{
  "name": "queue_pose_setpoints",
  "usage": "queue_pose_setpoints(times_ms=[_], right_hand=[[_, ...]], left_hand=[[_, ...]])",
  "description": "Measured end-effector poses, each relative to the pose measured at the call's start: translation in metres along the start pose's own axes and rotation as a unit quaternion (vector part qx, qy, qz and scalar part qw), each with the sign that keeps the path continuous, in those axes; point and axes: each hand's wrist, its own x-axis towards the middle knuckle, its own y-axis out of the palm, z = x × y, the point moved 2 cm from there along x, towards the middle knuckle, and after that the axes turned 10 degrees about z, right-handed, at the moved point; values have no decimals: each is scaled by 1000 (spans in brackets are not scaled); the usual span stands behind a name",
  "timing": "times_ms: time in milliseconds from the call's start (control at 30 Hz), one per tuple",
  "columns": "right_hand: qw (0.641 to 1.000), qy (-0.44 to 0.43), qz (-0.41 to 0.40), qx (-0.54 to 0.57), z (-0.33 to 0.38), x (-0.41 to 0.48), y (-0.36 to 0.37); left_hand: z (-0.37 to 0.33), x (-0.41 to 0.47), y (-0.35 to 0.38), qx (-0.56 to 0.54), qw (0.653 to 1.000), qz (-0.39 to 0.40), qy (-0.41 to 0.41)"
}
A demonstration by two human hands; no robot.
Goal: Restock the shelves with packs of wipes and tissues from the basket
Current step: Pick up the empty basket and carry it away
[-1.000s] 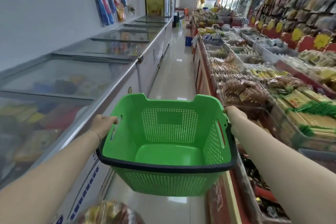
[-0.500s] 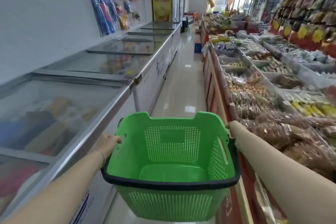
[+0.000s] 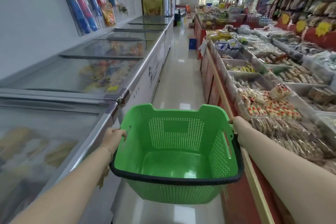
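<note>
Basket (image 3: 176,132) riding empty between your two hands

You are carrying the green basket out in front of you, above the aisle floor (image 3: 179,82). The glass-topped freezers (image 3: 81,74) are on your left and the open snack bins (image 3: 272,107) on your right. Your left hand (image 3: 113,137) is gripping the left rim, with its fingers curling in by the handle slot. Your right hand (image 3: 240,127) is clasping the right rim, though most of its fingers are hiding behind the wrist. Holding both sides is likely keeping the basket level and centred in the narrow lane, clear of both counters. Nothing is lying inside it. No wipes or tissues are showing, nor any shelf for them, so you are probably either going to collect stock or finishing.
</note>
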Motion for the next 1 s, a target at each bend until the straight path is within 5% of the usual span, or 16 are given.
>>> queue_pose_setpoints(times_ms=[533, 1000], right_hand=[[998, 45, -32, 41, 141, 283, 105], [980, 193, -42, -35, 130, 597, 176]], left_hand=[[-120, 359, 54, 55, 998, 27, 1], [-64, 630, 180, 43, 964, 83, -250]])
